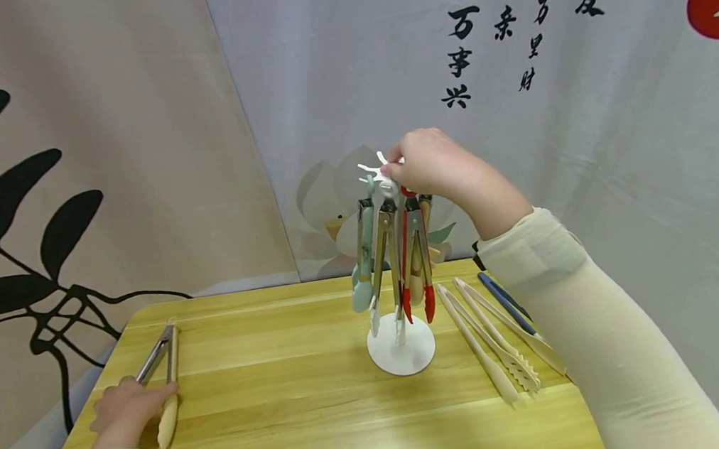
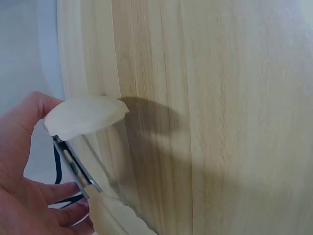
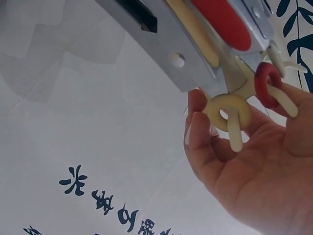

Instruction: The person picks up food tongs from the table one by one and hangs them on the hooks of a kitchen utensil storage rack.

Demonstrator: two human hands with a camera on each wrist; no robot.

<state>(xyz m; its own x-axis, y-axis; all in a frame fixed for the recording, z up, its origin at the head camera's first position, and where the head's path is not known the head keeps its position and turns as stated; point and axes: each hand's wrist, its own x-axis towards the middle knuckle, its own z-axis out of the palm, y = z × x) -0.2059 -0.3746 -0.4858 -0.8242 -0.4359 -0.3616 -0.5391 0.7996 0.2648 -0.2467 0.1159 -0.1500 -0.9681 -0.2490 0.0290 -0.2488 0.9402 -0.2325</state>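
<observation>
At the table's left side my left hand (image 1: 125,409) grips a pair of metal tongs with cream tips (image 1: 168,423); in the left wrist view its thumb lies against one cream tip (image 2: 85,116). My right hand (image 1: 434,161) is at the top of a white hanging rack (image 1: 403,352), its fingers pinching among the prongs. Mint-tipped tongs (image 1: 362,292), red-tipped tongs (image 1: 430,304) and others hang from this rack. The right wrist view shows a yellowish ring (image 3: 243,112) and a red ring (image 3: 262,81) on prongs close to the fingers.
Right of the rack, cream tongs (image 1: 482,346) lie spread on the wooden table (image 1: 270,375), beside a blue-handled utensil (image 1: 501,298) partly hidden by the right sleeve. A printed cloth (image 1: 346,76) hangs behind the table's back edge.
</observation>
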